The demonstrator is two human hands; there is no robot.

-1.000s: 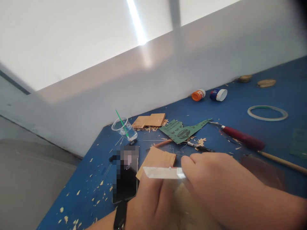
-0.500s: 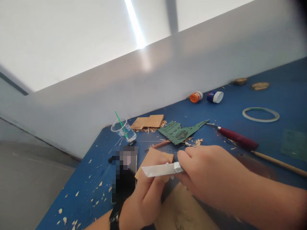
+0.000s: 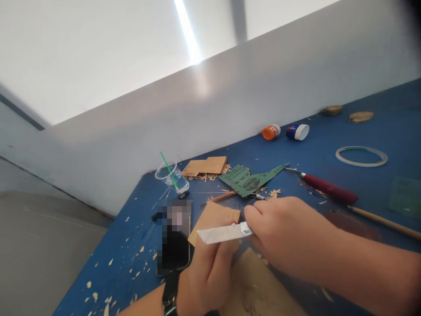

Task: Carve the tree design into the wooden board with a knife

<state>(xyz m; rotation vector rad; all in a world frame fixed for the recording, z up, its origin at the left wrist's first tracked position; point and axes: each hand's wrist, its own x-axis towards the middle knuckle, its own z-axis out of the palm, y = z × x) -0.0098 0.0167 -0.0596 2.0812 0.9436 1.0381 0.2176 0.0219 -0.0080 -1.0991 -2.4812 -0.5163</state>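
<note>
Compared with one second ago, the right hand [image 3: 289,232] is staying higher in the view, the cutter [image 3: 220,235] is slanting where it was nearly level, and more of the brown board [image 3: 259,285] is showing below. The green sheet [image 3: 241,180] is serving as landmark for all the places here. Nearer than the green sheet and to its left, the left hand [image 3: 210,267] is pinching the wooden piece [image 3: 207,217], whose far part is sticking out past the fingers. The right hand is closing firmly around the cutter, nearer than the green sheet and partly to its right. Its bare blade is pointing leftward and passing in front of the left hand; whether it is touching the wooden piece, I cannot tell. Both hands are working close beside each other, but if they are touching, I cannot tell either. The brown board is lying nearer than the green sheet, below the hands. On the blue desk [image 3: 312,158], the phone [image 3: 177,252] is lying nearer than the green sheet and to the left. A clear cup [image 3: 176,177] with a green straw [image 3: 169,166] is leaning well to the left of the green sheet, and two thin wooden plates [image 3: 213,164] are resting between them. Right of the green sheet, the red-handled tool [image 3: 329,187] is pointing its metal tip toward the sheet's narrow end, and a pale ring [image 3: 362,164] is lying farther right.
</note>
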